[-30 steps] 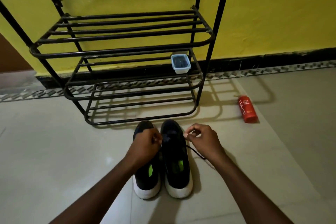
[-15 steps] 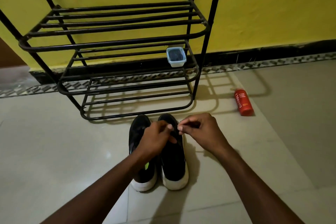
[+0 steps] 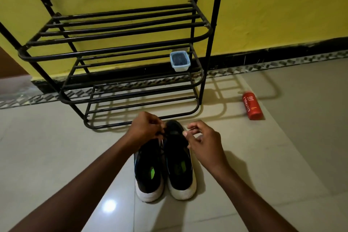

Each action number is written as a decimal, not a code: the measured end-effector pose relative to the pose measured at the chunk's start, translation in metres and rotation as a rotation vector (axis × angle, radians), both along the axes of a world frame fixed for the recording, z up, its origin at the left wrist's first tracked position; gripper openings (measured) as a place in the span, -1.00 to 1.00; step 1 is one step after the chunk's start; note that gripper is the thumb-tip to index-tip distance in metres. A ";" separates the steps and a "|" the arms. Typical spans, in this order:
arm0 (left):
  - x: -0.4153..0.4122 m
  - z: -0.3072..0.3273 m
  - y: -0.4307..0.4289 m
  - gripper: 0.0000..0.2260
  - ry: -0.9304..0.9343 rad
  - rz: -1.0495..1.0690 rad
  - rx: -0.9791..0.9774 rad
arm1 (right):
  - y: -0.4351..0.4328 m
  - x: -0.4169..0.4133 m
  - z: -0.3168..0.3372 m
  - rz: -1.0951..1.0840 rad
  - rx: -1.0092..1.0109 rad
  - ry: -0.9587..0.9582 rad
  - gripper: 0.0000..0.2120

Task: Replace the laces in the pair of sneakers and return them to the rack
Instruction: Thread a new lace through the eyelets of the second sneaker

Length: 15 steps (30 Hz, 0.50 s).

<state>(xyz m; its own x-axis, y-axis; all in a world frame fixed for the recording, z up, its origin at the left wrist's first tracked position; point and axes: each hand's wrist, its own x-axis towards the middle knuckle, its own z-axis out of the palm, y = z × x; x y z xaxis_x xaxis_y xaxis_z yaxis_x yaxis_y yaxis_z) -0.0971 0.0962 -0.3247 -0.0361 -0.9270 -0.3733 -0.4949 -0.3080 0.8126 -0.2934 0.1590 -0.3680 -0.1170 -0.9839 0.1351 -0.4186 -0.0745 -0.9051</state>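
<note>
Working at the toe end of the pair of black sneakers w/ white soles [image 3: 165,165], which stand side by side on the pale floor tiles [image 3: 56,156] at lower centre of frame, heels toward the camera. Left hand [image 3: 146,128] is curled shut w/ fingertips pinched on a dark lace [image 3: 161,138] over the eyelet area; right hand [image 3: 204,137] has thumb and forefinger pinched together beside the right shoe's toe, but whether a lace end sits in that pinch cannot be told. Step judged: threading or drawing lace through front eyelets. Recommend: keep one hand steadying the shoe, feed the tip squarely through each hole, pull both ends even, avoid twists. Black metal tube rack [image 3: 116,47] stands just beyond the toes, centre-left, shelves bare except a small clear plastic tub w/ dark contents [image 3: 180,61] at mid shelf. Red cylindrical bottle [image 3: 252,107] lies on the floor at right, well apart; no interference expected.
</note>
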 end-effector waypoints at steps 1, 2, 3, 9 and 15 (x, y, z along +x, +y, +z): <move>0.007 0.001 0.000 -0.93 -0.082 -0.023 -0.050 | -0.001 0.002 -0.006 0.025 0.033 0.045 -0.92; 0.012 0.002 0.001 -0.92 -0.148 -0.044 -0.085 | -0.002 0.004 -0.011 0.069 0.069 0.101 -0.94; 0.016 0.003 0.003 -0.91 -0.198 -0.062 -0.109 | -0.002 0.007 -0.015 0.129 0.105 0.159 -0.94; 0.033 0.004 0.013 -0.89 -0.353 -0.164 -0.277 | -0.005 0.039 -0.023 0.431 0.307 0.642 -0.58; 0.044 -0.001 0.009 -0.86 -0.309 -0.113 -0.333 | -0.008 0.036 -0.016 0.258 0.262 0.392 -0.97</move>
<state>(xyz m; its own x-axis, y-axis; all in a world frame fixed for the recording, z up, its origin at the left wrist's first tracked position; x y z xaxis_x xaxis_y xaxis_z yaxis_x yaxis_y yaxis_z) -0.0528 0.1054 -0.3255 -0.0773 -0.9948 -0.0656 -0.7448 0.0139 0.6671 -0.2575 0.1507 -0.3837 0.1434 -0.9805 -0.1341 -0.7270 -0.0124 -0.6865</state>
